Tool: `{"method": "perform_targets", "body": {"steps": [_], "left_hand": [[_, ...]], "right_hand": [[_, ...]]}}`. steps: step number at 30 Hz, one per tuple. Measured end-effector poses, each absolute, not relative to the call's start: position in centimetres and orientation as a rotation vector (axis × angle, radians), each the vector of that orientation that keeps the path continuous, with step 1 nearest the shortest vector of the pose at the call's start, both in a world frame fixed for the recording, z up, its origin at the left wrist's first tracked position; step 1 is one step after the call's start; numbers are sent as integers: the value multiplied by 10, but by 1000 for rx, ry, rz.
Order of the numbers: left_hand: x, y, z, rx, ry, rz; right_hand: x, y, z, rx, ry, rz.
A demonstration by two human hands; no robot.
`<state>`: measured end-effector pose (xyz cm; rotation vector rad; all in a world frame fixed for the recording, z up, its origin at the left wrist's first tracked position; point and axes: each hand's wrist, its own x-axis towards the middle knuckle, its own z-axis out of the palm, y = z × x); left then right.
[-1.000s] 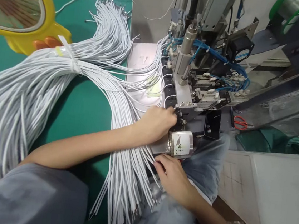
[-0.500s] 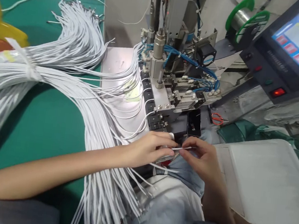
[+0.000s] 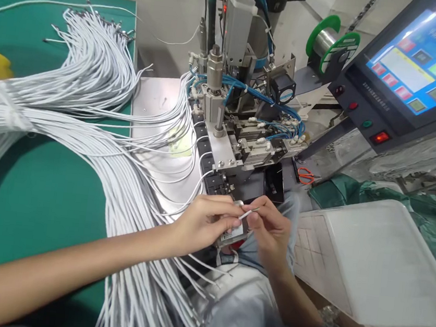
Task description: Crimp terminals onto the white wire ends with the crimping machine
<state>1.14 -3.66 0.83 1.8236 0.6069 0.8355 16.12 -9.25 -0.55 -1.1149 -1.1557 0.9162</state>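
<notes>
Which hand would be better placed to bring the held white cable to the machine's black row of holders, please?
Probably the left hand: it holds the white cable behind its tip and sits nearer the black row of holders. The right hand is at the tip, farther from the row.

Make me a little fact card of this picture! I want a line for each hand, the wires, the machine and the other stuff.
left hand: pinching a thin white wire near its end
right hand: fingers on the same wire, close to its tip
wires: a big white bundle, tied with a white strip, across the green table
machine: metal, with blue tubes
screen: lit up blue
other stuff: scissors with orange handles
</notes>
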Motion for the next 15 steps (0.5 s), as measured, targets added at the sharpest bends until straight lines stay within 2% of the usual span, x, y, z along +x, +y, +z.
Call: {"method": "perform_targets", "body": {"steps": [9,15], "left_hand": [[6,-30,2,2183,546,738],[8,-33,-3,2207,542,856]], "right_hand": [[191,-79,6,-1316,-1421,1029],[181,-80,3,-1281,-1279,1023]]}}
